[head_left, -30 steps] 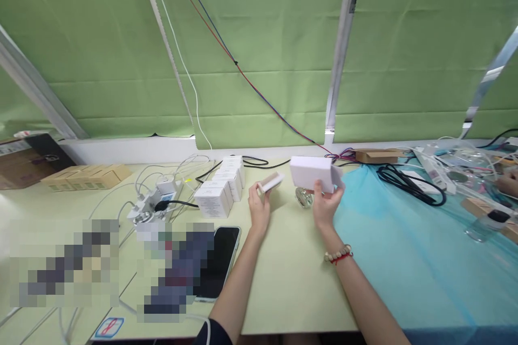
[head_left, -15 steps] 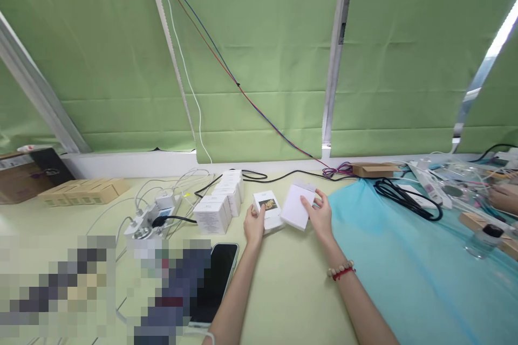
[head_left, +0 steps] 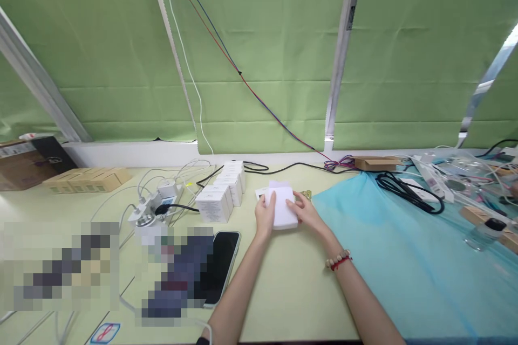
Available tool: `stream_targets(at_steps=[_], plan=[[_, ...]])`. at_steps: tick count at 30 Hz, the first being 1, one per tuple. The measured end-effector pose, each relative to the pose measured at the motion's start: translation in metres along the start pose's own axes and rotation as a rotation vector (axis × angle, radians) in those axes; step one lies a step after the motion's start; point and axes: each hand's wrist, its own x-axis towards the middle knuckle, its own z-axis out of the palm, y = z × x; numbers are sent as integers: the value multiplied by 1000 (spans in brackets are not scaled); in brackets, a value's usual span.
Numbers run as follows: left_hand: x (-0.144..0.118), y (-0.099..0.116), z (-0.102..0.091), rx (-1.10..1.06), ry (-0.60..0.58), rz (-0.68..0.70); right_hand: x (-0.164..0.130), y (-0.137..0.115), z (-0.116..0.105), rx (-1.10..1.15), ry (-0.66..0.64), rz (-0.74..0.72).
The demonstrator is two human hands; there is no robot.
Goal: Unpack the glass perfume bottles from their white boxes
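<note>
L to R: row of small white boxes (head_left: 222,195) and a dark phone (head_left: 220,264) lay on the table (head_left: 291,291), w/ the left hand (head_left: 265,216) just right of them, fingers curled on the left edge of a white box (head_left: 282,208). The box sat flat on the table betw. both hands. The right hand (head_left: 304,212) lay on its right side w/ fingers extended over the top, blue cloth (head_left: 404,259) beyond.
</note>
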Motion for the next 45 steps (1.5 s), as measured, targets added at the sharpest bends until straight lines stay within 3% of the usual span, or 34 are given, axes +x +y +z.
stream_targets(at_steps=[3, 6, 10, 15, 17, 23, 29, 34, 38, 41, 43, 45], plan=[[6, -2, -9, 145, 124, 63, -2, 3, -4, -120, -149, 97], [8, -6, -14, 388, 112, 234, 0, 6, -7, -91, -54, 52], [5, -15, -11, 754, 6, 337, 8, 8, -9, 9, 173, -37], [2, -18, -9, 1044, -198, 425, 13, 15, -13, -41, 203, -67], [2, -17, -9, 1073, -188, 405, 15, 22, -15, -80, 191, -102], [5, -19, -8, 1056, 125, 240, 22, 37, -25, -146, 209, -70], [9, -19, -11, 1044, 217, 261, 20, 29, -26, -221, 140, -37], [13, -16, -19, 1022, 243, 98, 14, 18, -39, -435, 64, 21], [15, -16, -22, 992, 255, 238, 9, 15, -53, -603, -7, 151], [14, -13, -20, 936, 235, 379, 5, 12, -52, -590, -183, 232], [12, -11, -17, 910, 171, 448, 2, 8, -47, -523, -284, 254], [9, -10, -15, 920, 66, 495, 1, 4, -43, -489, -283, 230]])
